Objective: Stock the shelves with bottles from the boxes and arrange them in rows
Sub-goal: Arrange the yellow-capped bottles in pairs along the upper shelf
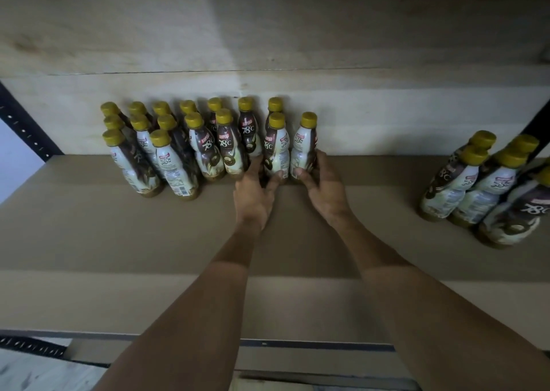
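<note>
On the matte, cardboard-lined shelf (119, 242), the right hand (326, 185) curls round the end bottle (303, 143), which is waisted plastic with a glossy sleeve and a yellow cap. The left hand (253, 191) grips its neighbour (275, 149). Both bottles stand upright at the right end of the rows (178, 140) along the pale back wall (387, 116). A loose cluster (476, 188) stands well apart to the right.

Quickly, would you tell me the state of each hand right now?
Left hand: holding a yellow-capped brown-and-white plastic bottle.
Right hand: holding the matching bottle just right of it.
</note>
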